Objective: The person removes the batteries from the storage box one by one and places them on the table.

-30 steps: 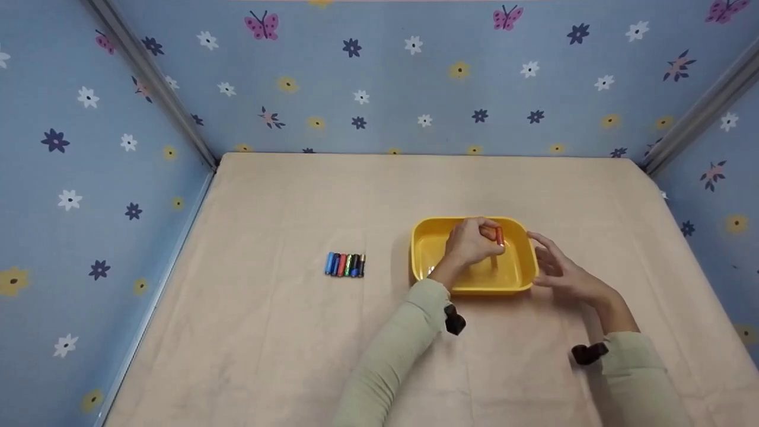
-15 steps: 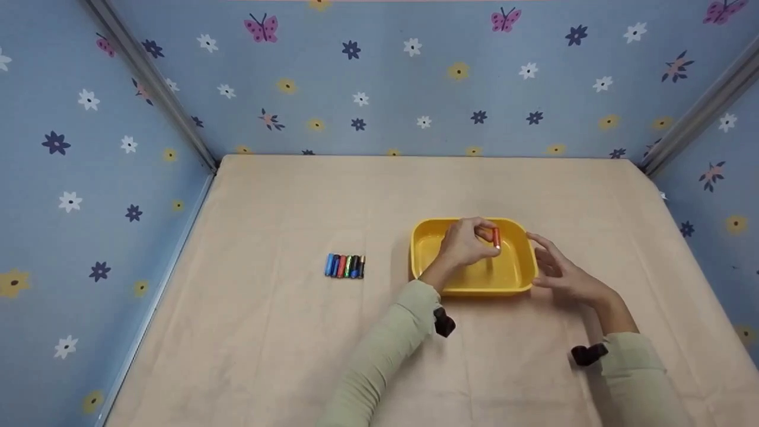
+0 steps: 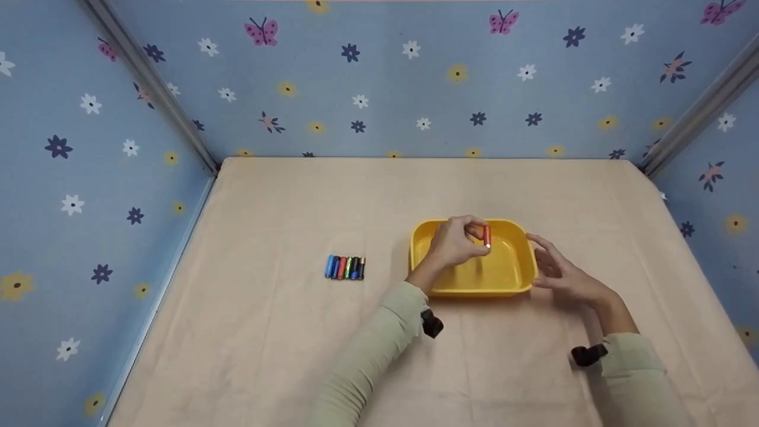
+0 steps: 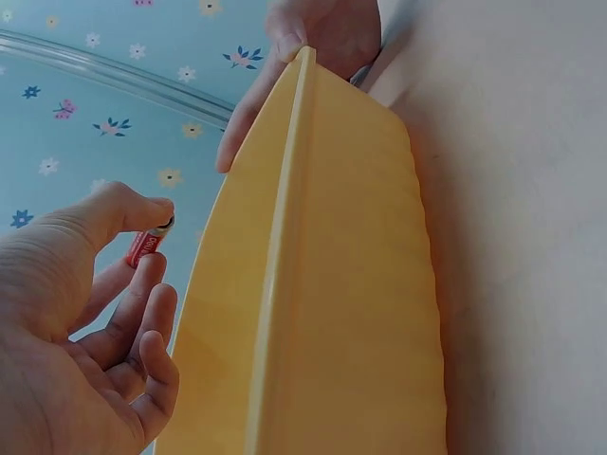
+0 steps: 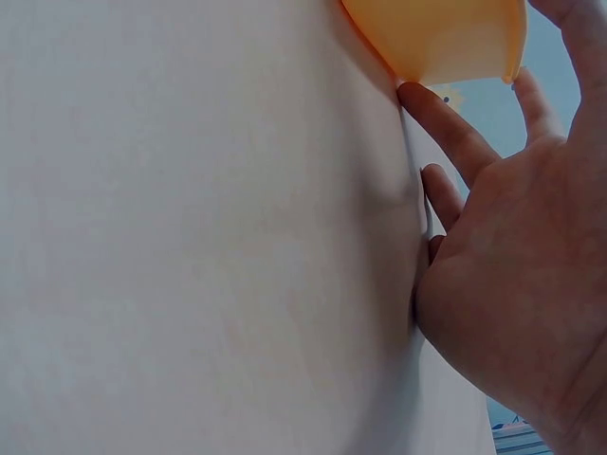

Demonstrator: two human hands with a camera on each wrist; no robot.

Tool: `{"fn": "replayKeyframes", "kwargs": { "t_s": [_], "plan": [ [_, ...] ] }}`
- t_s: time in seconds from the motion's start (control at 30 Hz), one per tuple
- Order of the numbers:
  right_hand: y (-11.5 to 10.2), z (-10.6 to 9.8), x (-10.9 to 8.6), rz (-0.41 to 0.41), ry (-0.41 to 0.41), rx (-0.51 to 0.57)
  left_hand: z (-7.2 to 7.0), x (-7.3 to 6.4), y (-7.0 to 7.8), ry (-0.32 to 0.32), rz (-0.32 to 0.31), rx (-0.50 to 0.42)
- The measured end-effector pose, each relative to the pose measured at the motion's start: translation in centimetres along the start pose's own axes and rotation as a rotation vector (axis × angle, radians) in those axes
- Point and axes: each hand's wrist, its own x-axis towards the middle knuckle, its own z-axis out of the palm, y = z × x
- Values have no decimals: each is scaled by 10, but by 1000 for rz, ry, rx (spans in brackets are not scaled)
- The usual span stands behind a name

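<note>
My left hand (image 3: pixel 455 240) pinches a red battery (image 3: pixel 487 236) between thumb and fingertips. It holds the battery upright above the yellow plastic tray (image 3: pixel 504 290). In the left wrist view the battery (image 4: pixel 150 242) shows a dark end near the thumb, beside the tray's rim (image 4: pixel 285 209). My right hand (image 3: pixel 569 277) touches the tray's right end with spread, mostly straight fingers; the right wrist view shows its fingertips (image 5: pixel 417 95) against the tray wall (image 5: pixel 436 38). My left hand and wrist hide the left part of the tray's inside.
Several batteries (image 3: pixel 345 267) in different colours lie side by side in a row, left of the tray. A beige cloth (image 3: pixel 267 344) covers the table. Blue flowered panels (image 3: pixel 385 77) enclose the back and both sides.
My left hand has drawn back a little to the left over the tray with the battery still pinched. The right hand, the tray and the row of batteries stay in place.
</note>
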Motion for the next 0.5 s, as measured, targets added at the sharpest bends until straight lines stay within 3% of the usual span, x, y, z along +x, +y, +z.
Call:
{"fn": "replayKeyframes", "kwargs": {
  "t_s": [0.17, 0.27, 0.5],
  "plan": [
    [0, 0, -1, -30, -4, 6, -8, -3, -5, 8, 33, 15],
    [0, 0, -1, -42, -6, 5, -18, -10, 1, 1, 31, -21],
    [-1, 1, -2, -39, 7, -6, -31, -16, -5, 11, 41, -2]
  ]
}}
